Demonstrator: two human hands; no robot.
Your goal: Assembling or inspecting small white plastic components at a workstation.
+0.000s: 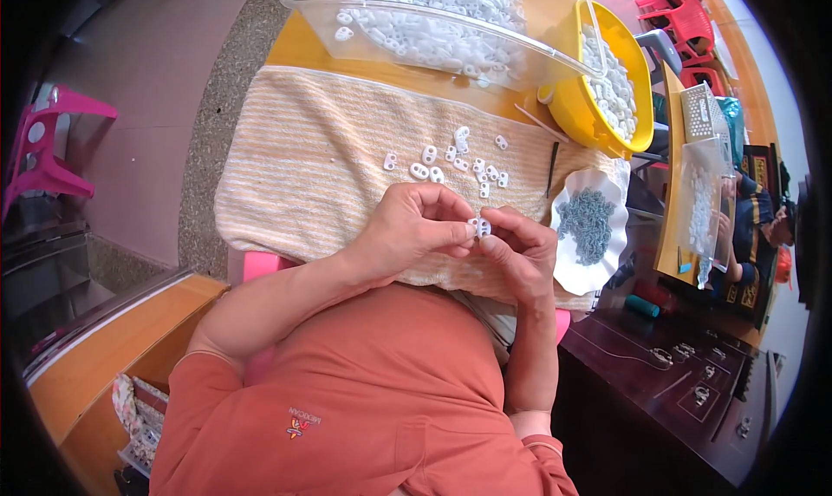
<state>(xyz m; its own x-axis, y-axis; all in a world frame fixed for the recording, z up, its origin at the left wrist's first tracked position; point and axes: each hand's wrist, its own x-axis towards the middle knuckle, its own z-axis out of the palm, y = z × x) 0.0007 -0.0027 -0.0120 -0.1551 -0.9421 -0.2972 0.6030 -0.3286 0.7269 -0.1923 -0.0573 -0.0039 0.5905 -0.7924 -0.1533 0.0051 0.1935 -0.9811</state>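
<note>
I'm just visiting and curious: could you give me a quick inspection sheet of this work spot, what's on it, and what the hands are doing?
Surface: striped towel spread over a yellow table.
Job's things: small white plastic piece pinched between both hands; loose white pieces on the towel.
Clutter: clear bin and yellow bowl of white pieces; white scalloped dish of grey parts; thin dark stick.
Grippers: left hand and right hand, fingertips together on the piece.
Cables: nothing seen.
Surroundings: pink stool, red chairs, another person at right.

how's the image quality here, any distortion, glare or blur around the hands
Head view: strong fisheye bend, the towel edges and clear bin curve, corners black; daylight even, soft shadows, mild sheen on the bin wall; left hand, right hand and small white part reasonably sharp.
</note>
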